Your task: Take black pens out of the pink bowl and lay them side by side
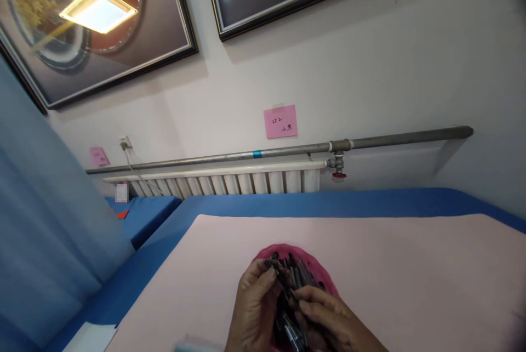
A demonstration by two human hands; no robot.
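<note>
A pink basket [329, 276] stands near the front of the pale pink sheet, holding several dark pens [303, 271]. Above it, my left hand [255, 301] is closed, thumb and fingers pinching a slim dark pen [282, 279]. My right hand [331, 316] comes in from the lower right, its fingertips closed on the lower end of the same pen. Below and between the hands, pens with shiny clear parts [292, 331] lie in the basket. My hands cover much of the basket's near side, and the held pen's details are too small to make out.
The pale pink sheet [390, 264] covers a blue surface [263, 204] against the wall. Behind it run a white radiator [242, 182] and a pipe with a red-handled valve [339, 175]. A blue curtain [45, 220] hangs at left. White paper [91, 336] lies at the lower left.
</note>
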